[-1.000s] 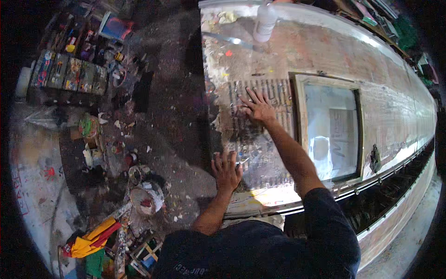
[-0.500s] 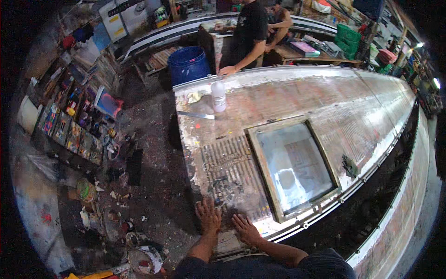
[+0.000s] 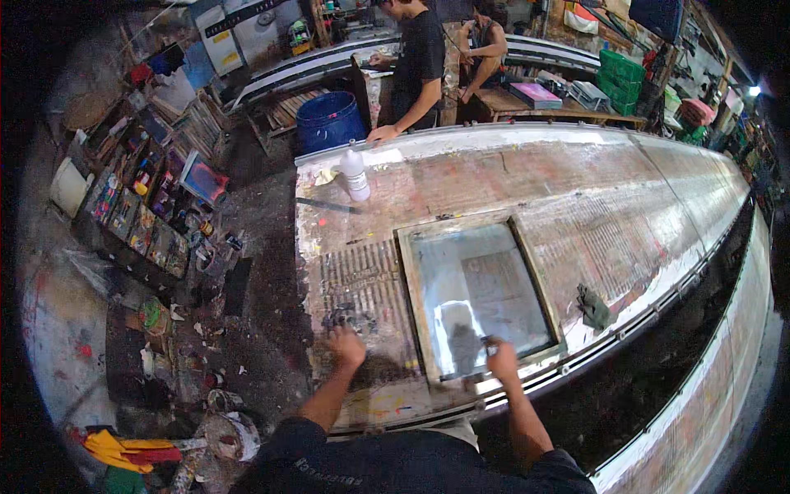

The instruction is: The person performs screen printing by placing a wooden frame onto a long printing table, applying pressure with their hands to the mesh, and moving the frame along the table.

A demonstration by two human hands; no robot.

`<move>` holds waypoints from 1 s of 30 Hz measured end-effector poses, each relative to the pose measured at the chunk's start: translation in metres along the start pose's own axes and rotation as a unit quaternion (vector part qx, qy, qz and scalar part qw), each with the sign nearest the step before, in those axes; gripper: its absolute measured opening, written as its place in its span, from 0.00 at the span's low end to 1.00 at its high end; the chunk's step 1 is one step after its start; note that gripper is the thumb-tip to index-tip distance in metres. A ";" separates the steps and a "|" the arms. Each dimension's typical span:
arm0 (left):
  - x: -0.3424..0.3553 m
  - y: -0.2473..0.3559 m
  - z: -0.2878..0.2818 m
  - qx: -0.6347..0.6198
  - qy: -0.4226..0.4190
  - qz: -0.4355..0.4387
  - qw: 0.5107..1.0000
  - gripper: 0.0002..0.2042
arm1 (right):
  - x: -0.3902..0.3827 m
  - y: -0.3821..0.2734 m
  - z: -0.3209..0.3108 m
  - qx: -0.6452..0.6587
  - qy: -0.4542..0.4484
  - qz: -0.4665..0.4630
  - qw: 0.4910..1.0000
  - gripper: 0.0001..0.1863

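My left hand [image 3: 346,344] is at the ribbed, paint-stained patch [image 3: 354,276] of the long table [image 3: 601,181], left of a framed screen [image 3: 477,288], its fingers apart and slightly bent. My right hand [image 3: 500,356] is at the near part of the screen, fingers curled round something small and dark that I cannot make out. A dark rag [image 3: 594,306] lies right of the screen. A white bottle [image 3: 355,177] stands toward the far left corner, near a flat metal strip [image 3: 327,206].
Two co-workers [image 3: 411,66] [image 3: 481,53] are beyond the table, one standing, one seated. A blue barrel [image 3: 329,119] stands behind it, green crates [image 3: 617,82] at back right. Paint shelves [image 3: 144,214] and cluttered cans [image 3: 230,432] are on the left. A second long table [image 3: 708,387] runs along the right.
The view has tilted up, bringing the co-workers into sight. My right hand has moved rightward from the ribbed patch to the screen and its fingers have curled. My left hand has shifted slightly.
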State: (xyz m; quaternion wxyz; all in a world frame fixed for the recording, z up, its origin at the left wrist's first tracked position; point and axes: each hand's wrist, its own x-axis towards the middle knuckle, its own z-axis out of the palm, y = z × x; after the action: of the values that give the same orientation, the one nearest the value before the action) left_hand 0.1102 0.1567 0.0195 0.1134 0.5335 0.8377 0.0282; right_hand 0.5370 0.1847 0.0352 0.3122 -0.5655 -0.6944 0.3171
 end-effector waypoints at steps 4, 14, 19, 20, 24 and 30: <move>-0.018 0.148 0.058 -0.127 -0.083 0.023 0.988 0.38 | 0.033 0.085 -0.097 -0.337 0.193 0.139 0.911 0.35; -0.031 0.175 0.050 -0.244 0.101 -0.121 0.957 0.30 | 0.027 0.113 -0.122 -0.316 0.053 0.290 0.902 0.17; -0.032 0.043 0.028 -0.253 0.123 -0.125 0.951 0.35 | -0.012 0.037 -0.039 -0.265 0.022 0.247 0.932 0.20; -0.036 0.013 0.030 -0.259 0.116 -0.123 0.951 0.36 | -0.021 0.023 -0.019 -0.269 0.019 0.273 0.923 0.20; -0.054 -0.104 0.035 -0.249 0.159 -0.122 0.947 0.28 | -0.063 -0.039 0.060 -0.256 -0.033 0.237 0.937 0.21; -0.069 -0.180 0.030 -0.196 0.130 -0.145 0.961 0.26 | -0.097 -0.078 0.132 -0.273 0.007 0.188 0.943 0.21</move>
State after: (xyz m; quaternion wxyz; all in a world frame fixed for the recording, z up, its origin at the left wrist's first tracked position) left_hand -0.0151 0.0147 -0.0293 0.1092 0.3656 0.8916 0.2440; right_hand 0.4028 0.0657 0.0098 0.0849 -0.7517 -0.6331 0.1644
